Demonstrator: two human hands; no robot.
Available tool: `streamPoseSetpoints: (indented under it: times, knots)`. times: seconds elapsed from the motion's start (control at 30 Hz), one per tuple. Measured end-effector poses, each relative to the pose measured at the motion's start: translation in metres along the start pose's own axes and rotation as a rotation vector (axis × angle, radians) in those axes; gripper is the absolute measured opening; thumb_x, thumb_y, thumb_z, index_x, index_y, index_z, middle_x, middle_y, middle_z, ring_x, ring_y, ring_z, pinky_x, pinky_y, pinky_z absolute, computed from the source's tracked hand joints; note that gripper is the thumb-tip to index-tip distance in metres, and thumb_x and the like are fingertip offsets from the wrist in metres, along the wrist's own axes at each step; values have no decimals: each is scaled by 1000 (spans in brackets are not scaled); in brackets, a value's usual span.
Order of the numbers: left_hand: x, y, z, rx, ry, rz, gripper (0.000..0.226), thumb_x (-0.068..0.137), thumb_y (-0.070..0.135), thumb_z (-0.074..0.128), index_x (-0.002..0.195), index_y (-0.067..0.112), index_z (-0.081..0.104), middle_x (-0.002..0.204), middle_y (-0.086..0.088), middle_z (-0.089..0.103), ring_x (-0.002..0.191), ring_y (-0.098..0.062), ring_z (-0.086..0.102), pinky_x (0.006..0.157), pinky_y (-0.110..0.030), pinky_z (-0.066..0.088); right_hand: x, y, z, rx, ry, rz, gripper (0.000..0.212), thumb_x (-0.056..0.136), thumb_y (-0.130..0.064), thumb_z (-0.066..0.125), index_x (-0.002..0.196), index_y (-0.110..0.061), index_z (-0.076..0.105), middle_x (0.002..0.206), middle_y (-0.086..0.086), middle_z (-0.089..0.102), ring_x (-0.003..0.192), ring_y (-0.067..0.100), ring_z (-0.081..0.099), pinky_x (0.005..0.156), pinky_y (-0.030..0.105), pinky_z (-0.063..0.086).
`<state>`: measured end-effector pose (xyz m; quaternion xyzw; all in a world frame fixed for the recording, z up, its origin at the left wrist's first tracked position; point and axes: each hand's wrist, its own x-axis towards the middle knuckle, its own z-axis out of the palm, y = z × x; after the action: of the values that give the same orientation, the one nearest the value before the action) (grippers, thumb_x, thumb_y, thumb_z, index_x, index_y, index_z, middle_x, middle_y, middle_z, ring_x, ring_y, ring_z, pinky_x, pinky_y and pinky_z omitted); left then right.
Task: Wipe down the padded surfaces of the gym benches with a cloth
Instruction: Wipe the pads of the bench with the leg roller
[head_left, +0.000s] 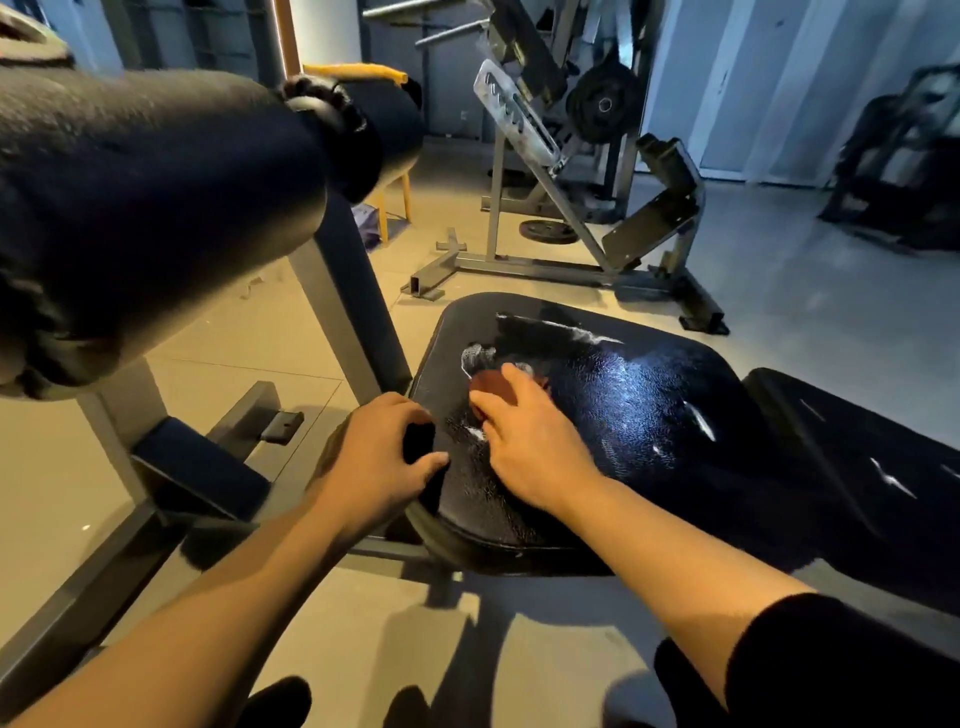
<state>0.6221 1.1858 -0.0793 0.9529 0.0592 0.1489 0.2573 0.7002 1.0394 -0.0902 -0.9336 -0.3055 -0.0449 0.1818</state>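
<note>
Head view looks down on a black padded seat (597, 415), glossy pebbled vinyl with rounded corners, streaked with white wet smears and glare. Beside it on the right lies a second black pad (857, 467), flatter and duller. A thick cylindrical foam roller (156, 208) with a matte, fuzzy surface juts in at upper left on a grey steel frame (343, 291). The cloth (496, 387), a small reddish-brown wad, sits on the seat's near-left part, mostly hidden. The right hand (524, 441) presses on it with fingers spread over it. The left hand (379, 457) grips the seat's left edge just beside it, thumb curled onto the vinyl.
</note>
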Motion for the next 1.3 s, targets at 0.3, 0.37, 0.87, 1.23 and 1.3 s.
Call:
streamPoseSetpoints:
  times: [0.3, 0.37, 0.87, 1.23, 1.3]
  knots:
    - [-14, -2, -1, -109, -69, -48, 53, 88, 22, 66, 136, 15, 48, 139, 1, 45, 126, -11, 42, 97, -16, 29, -2, 28, -13, 21, 0, 85, 40, 102, -27, 41, 141, -32, 47, 161, -2, 12, 147, 24, 15, 118, 40, 22]
    - [-16, 1, -1, -106, -67, -47, 52, 90, 23, 64, 138, 17, 46, 142, 2, 43, 129, -10, 39, 94, -12, 24, -16, 11, -9, -20, -42, -48, 42, 103, -29, 40, 145, -30, 42, 162, -1, 8, 148, 23, 11, 119, 37, 20]
    - [-18, 0, 1, -178, 13, -16, 48, 92, 22, 62, 136, 12, 47, 137, -2, 43, 115, -2, 37, 79, 9, 18, 3, 10, -4, 36, -106, -311, 41, 101, -28, 45, 141, -37, 46, 160, -9, 14, 145, 15, 20, 117, 34, 23]
    - [-9, -2, 7, -183, 36, -1, 44, 91, 21, 62, 132, 11, 51, 134, -3, 45, 115, -6, 39, 81, 2, 22, -3, 13, -7, 13, -64, -269, 42, 101, -27, 45, 141, -38, 46, 161, -7, 15, 144, 17, 23, 114, 28, 23]
    - [-8, 1, 9, -171, 46, -15, 44, 93, 22, 60, 134, 11, 50, 135, -2, 44, 121, -9, 40, 87, -4, 20, 19, 20, -9, 27, -31, -125, 40, 101, -25, 45, 138, -40, 49, 160, -7, 18, 142, 20, 29, 112, 32, 27]
